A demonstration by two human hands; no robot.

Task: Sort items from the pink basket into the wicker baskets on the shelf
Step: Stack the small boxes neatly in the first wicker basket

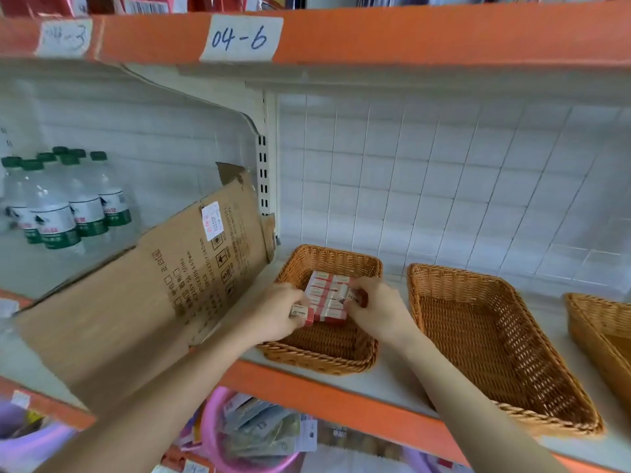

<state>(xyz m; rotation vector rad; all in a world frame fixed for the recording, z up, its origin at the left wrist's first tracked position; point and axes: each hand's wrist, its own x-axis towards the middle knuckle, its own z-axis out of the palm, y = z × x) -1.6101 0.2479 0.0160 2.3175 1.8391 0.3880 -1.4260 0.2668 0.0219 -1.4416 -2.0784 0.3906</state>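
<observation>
**Lining up the small boxes in the left wicker basket**

We have both hands inside the left wicker basket (319, 349), which sits on the shelf (386, 387) just beside a leaning cardboard sheet (143, 295). Our left hand (278, 314) has its grip closed on one small red-and-white box (302, 313), pinched at the near left corner of the block. Our right hand (374, 310) is closed on another small box (355, 297) at the block's right edge. Between the two hands lies the stack of boxes (326, 295) already laid down, packed side by side in the far half of the basket.

To do this step well, we judge it best to set each box flat, with its long side parallel to its neighbours, and push it until it touches the row, so no gap opens. Lowering one box at a time should keep the row from being knocked askew. The near half of the basket floor is bare, so the next row can start there.

The middle wicker basket (491, 339) holds nothing, and only a corner of a third basket (601, 322) shows at the right. The pink basket (218, 435) sits below the shelf, with flat packets showing in it, so much sorting appears to remain.
</observation>
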